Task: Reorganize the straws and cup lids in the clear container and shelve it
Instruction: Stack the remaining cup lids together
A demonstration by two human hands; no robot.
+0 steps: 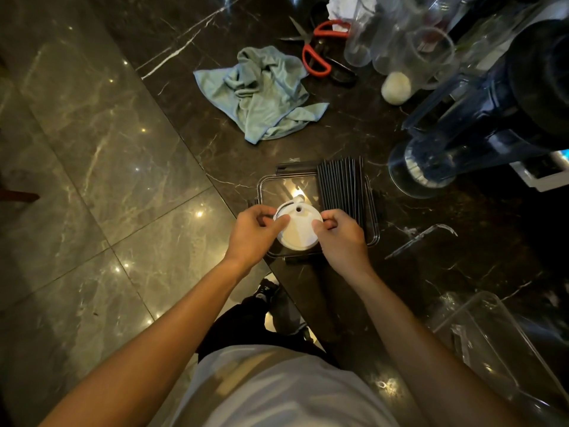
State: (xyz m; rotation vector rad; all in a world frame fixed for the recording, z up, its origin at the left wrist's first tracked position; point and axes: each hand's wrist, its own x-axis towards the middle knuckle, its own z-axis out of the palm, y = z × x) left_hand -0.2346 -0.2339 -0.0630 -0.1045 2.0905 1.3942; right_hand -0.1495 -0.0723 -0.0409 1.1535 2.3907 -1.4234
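Note:
A clear rectangular container [277,186] with dark clips sits on the black marble counter near its left edge. Several black straws [340,186] lie side by side along its right half. Over the container's near left part I hold a white round cup lid [298,229], which has a small hole near its far rim. My left hand [257,235] pinches the lid's left edge and my right hand [341,238] pinches its right edge. I cannot tell whether more lids are stacked under it.
A crumpled light blue cloth [261,94] lies beyond the container. Orange-handled scissors [317,50], clear cups [400,41] and a blender jug [477,118] crowd the far right. Another clear container [498,343] stands near right, a clear flat lid piece [421,238] beside it. The counter edge drops to a tiled floor on the left.

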